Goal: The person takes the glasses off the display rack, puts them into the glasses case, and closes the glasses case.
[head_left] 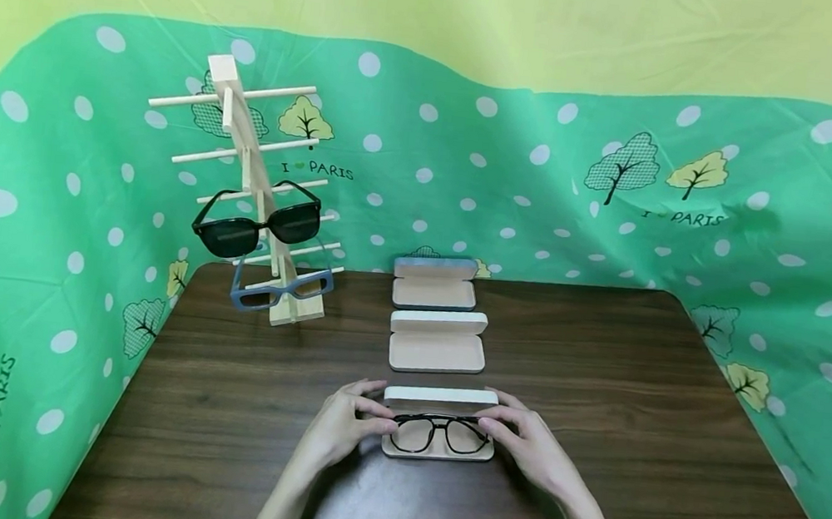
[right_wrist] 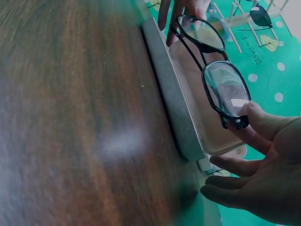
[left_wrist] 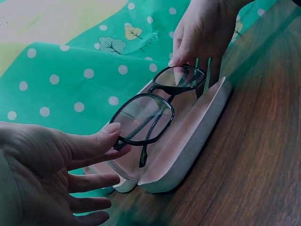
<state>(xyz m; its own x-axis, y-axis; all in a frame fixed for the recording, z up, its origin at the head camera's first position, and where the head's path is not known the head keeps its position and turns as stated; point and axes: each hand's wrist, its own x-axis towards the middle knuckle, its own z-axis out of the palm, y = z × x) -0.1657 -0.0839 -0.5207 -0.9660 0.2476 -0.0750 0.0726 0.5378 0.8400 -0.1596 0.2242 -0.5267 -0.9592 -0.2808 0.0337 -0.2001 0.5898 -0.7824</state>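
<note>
Black-framed eyeglasses [head_left: 440, 424] with clear lenses are held by both hands, with their temples folded behind the lenses. My left hand [head_left: 346, 422] pinches one end of the frame between thumb and index finger, its other fingers spread in the left wrist view. At the opposite end, my right hand [head_left: 527, 447] pinches the frame the same way. Directly under the glasses lies an open eyeglass case [head_left: 442, 395] with a white lid and pale lining. Both wrist views show the glasses [right_wrist: 226, 57] tilted above the case [right_wrist: 169, 89], at least partly clear of its lining.
Behind stand another open white case [head_left: 437, 353] and an open blue case [head_left: 433, 295]. At the back left, a wooden rack [head_left: 249, 147] with pegs carries black sunglasses [head_left: 295, 224] and blue-framed glasses [head_left: 281, 290]. A green dotted cloth [head_left: 427, 144] hangs around the dark wooden table [head_left: 645, 382].
</note>
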